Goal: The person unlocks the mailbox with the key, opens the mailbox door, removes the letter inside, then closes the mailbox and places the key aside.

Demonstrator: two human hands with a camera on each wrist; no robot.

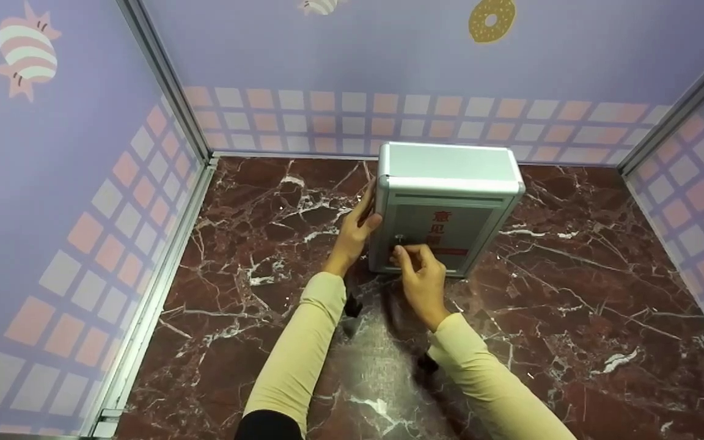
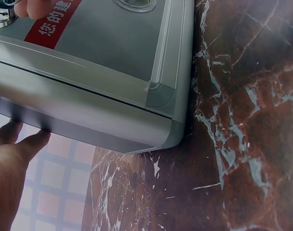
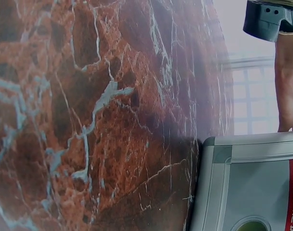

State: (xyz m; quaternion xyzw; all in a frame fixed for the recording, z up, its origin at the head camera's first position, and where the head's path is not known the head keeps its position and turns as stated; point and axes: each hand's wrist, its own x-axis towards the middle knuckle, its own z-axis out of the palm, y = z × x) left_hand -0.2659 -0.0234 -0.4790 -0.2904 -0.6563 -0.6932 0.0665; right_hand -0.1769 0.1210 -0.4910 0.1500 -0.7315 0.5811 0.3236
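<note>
1. Silver-grey metal: one framed box (image 1: pixel 471 211) with red lettering (image 1: pixel 440 226), upright on the dark red marbled surface (image 1: pixel 584 293), patterned wall panel (image 1: pixel 327 55) behind it.
2. Long axis of box looks vertical; its front faces the person.
3. Key relation, as I judge it: the small lock (image 1: pixel 399 238) sits toward the left edge of the box front, just beyond the right hand's (image 1: pixel 423 275) fingertips. Right hand is nearer to it.
4. Right hand: at the box front, thumb and forefinger drawn together, apparently pinching a small metal ring (image 2: pixel 10 2) beside the lock. Cannot tell whether a key is attached.
5. Left hand (image 1: pixel 350 241): at the left side of the box, fingers fairly straight and laid against that wall, thumb by the front edge. Likely a steadying touch.
6. Box as container: front shut. Round window (image 2: pixel 135 4) low on its front, near a red strip (image 2: pixel 52 21); contents, if any, I cannot make out.
</note>
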